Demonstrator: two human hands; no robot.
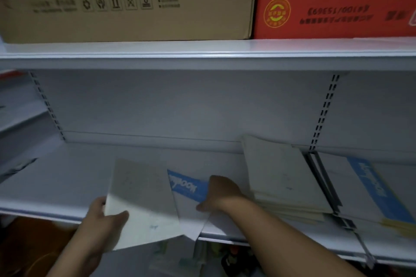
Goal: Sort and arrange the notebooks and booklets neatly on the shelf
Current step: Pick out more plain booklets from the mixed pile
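The pale booklet [140,200] lies tilted on the shelf [67,177], its near end overhanging the front lip. The left hand [101,216] grips its near left corner, thumb on the cover and fingers underneath. This grip appears intended to lift or pivot the booklet so that it can be squared.

Just right of the pale booklet, and partly tucked under its right edge, lies the blue-banded notebook [191,195]. It is white with a blue strip across its far end. The strip carries white lettering that is too blurred to read with certainty. The right hand [219,193] presses flat on this notebook, fingers spread over the blue strip, apparently to pin or slide it while the left hand works.

Further right of the pale booklet, a stack [283,177] of similar pale booklets rests against the back panel, slightly fanned. It probably serves as the destination for matching items. Beyond the stack, past a wire divider [324,180], lie more blue-striped notebooks [371,189].

Above the pale booklet, on the upper shelf, sits a brown carton [135,0] with handling symbols, one of them a "6". Beside it sits a red carton [333,0], its print inverted. A number on it is only partly legible.
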